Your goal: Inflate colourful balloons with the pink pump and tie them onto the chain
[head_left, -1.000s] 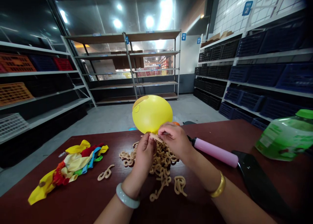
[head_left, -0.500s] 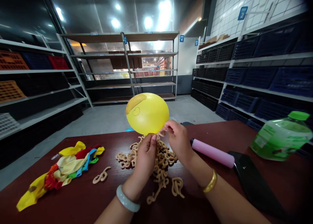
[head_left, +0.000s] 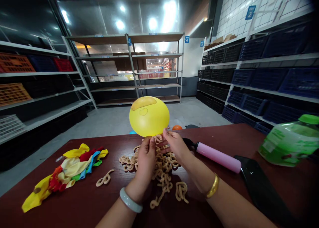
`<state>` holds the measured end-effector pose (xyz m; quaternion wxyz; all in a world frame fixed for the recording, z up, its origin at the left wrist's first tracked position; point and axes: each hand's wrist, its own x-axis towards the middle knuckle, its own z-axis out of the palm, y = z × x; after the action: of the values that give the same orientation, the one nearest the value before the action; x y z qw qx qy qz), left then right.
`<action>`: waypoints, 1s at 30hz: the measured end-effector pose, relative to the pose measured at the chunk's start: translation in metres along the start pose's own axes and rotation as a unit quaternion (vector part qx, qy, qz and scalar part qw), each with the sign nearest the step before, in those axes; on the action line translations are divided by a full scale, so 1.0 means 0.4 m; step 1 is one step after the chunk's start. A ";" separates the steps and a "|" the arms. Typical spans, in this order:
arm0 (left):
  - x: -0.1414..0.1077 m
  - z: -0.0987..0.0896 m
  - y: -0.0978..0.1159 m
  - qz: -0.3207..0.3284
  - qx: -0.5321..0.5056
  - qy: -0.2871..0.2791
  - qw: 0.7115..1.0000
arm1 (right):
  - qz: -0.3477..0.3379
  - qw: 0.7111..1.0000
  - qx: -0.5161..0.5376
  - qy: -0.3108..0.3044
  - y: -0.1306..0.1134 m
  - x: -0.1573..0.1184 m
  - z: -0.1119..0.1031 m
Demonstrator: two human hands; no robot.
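A yellow inflated balloon (head_left: 149, 116) with a heart outline and an orange-yellow patch stands above my hands. My left hand (head_left: 147, 155) is closed, thumb and finger pinching the balloon's neck at its underside. Close beside it, my right hand (head_left: 175, 145) holds a tan looped cord (head_left: 158, 138) against the neck; its thumb is raised and its other fingers reach toward my left hand, partly hidden. Below both hands lies a pile of similar tan cords (head_left: 163, 178), with one apart (head_left: 105, 178) to the left.
Flat coloured balloons (head_left: 74, 168) lie at the table's left. A pink hand pump (head_left: 219, 157), a black flat object (head_left: 261, 188) and a green-capped jug (head_left: 289, 143) occupy the right. An orange round thing (head_left: 177, 127) shows past the far table edge. Shelves with crates (head_left: 264, 78) line the room.
The balloon has turned and tipped slightly, its patch now nearer the top. My right hand has shifted left and down, closer to my left hand, its fingers spreading. The orange round thing has come into view.
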<state>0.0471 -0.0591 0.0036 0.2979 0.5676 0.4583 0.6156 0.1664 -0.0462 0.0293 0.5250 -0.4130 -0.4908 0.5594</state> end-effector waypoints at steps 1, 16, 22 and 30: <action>-0.002 -0.001 0.002 0.005 0.011 -0.010 1.000 | -0.007 1.000 -0.012 -0.001 0.002 0.003 -0.003; -0.006 0.012 0.022 -0.202 -0.281 -0.229 0.910 | -0.282 0.859 -0.406 0.131 -0.017 0.035 -0.095; 0.016 -0.001 0.001 -0.163 -0.209 -0.126 0.956 | -0.096 0.988 -0.122 -0.008 0.027 0.040 -0.038; 0.033 -0.020 -0.020 0.051 0.120 -0.133 0.983 | 0.026 0.987 0.156 -0.013 0.069 0.014 0.000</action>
<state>0.0356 -0.0458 0.0026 0.2540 0.6985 0.4557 0.4897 0.1607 -0.0398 0.0025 0.5619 -0.3318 -0.3931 0.6479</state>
